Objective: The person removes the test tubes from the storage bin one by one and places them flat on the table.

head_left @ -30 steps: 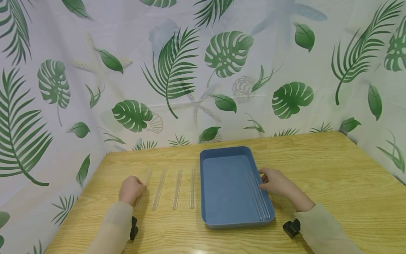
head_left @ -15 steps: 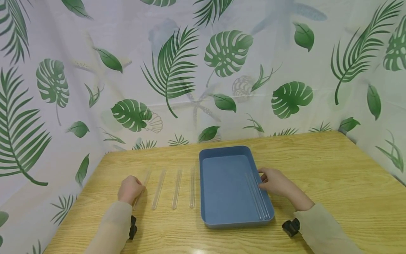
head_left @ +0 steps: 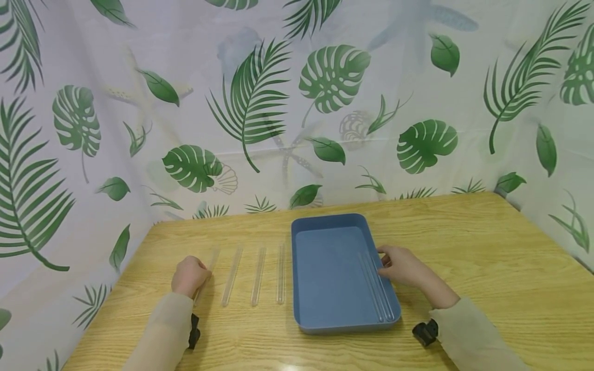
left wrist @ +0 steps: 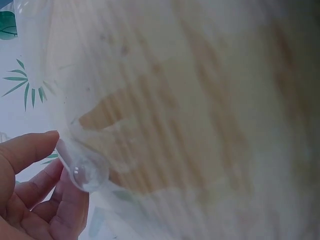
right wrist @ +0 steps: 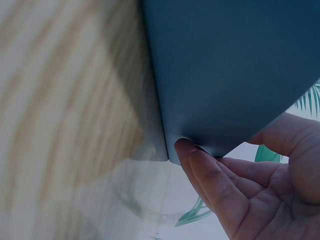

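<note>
My left hand (head_left: pixel 192 273) pinches the leftmost clear glass tube (head_left: pixel 207 268), which lies on the wooden table (head_left: pixel 464 247). In the left wrist view the tube's round end (left wrist: pixel 86 171) sits between the thumb and fingers (left wrist: pixel 30 150). Three more clear tubes (head_left: pixel 258 275) lie in a row to its right. A blue tray (head_left: pixel 325 226) stands at the middle, with clear tubes (head_left: pixel 377 288) along its right inner side. My right hand (head_left: pixel 387 265) grips the tray's right rim. In the right wrist view, fingers (right wrist: pixel 210 185) curl under the tray wall (right wrist: pixel 225 75).
A leaf-printed curtain (head_left: pixel 297 103) closes off the back and both sides of the table. Black wrist cameras (head_left: pixel 193 332) (head_left: pixel 424 332) sit on both sleeves. Bare tabletop stretches to the right of the tray.
</note>
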Demonstrator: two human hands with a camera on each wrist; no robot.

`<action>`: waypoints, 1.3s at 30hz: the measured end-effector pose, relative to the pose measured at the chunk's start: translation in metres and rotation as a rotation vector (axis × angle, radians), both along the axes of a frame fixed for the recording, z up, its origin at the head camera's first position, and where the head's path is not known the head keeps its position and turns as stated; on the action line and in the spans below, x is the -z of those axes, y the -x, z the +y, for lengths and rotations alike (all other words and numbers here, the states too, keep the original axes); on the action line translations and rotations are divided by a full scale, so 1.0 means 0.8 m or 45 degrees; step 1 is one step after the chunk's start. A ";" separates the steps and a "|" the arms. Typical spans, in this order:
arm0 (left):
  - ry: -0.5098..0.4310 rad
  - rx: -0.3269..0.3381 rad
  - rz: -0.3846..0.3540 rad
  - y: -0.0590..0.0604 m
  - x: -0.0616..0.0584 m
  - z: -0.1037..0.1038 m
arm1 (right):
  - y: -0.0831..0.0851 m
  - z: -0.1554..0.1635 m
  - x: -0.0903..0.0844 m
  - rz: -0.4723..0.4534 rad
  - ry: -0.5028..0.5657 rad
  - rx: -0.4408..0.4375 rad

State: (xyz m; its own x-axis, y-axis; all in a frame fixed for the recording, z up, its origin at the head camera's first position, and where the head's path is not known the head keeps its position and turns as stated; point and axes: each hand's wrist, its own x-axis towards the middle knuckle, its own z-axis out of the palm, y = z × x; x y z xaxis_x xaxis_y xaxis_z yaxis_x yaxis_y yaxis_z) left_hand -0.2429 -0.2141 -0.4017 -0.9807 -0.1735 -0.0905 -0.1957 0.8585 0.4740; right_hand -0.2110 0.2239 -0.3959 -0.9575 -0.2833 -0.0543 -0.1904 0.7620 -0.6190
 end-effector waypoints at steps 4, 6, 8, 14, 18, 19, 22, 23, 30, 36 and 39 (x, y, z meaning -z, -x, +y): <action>0.002 -0.005 0.000 0.000 -0.001 0.001 | -0.001 0.000 0.000 -0.001 0.003 -0.002; -0.004 -0.012 -0.003 -0.001 -0.001 0.001 | -0.001 0.000 0.000 -0.006 0.007 -0.003; -0.018 -0.020 -0.010 -0.001 0.000 0.001 | -0.001 0.000 0.000 -0.010 0.012 -0.006; -0.053 -0.036 -0.028 -0.002 0.001 -0.001 | 0.002 0.003 -0.001 -0.013 0.018 -0.022; -0.041 -0.045 -0.039 -0.003 0.001 -0.004 | 0.003 0.003 0.000 -0.009 0.020 -0.026; -0.035 -0.047 -0.042 -0.004 0.001 -0.005 | 0.002 0.003 0.000 -0.009 0.019 -0.027; -0.027 -0.045 -0.038 -0.006 0.001 -0.008 | 0.002 0.002 -0.001 -0.011 0.016 -0.025; -0.027 -0.044 -0.035 -0.006 0.000 -0.008 | 0.002 0.002 -0.001 -0.013 0.015 -0.024; -0.024 -0.047 -0.044 -0.008 -0.002 -0.010 | 0.001 0.001 -0.002 -0.021 0.010 -0.016; -0.023 -0.027 -0.038 -0.009 -0.003 -0.011 | 0.002 0.001 0.000 -0.014 0.014 -0.017; -0.021 -0.033 -0.037 -0.009 -0.002 -0.011 | 0.002 0.001 0.000 -0.020 0.015 -0.015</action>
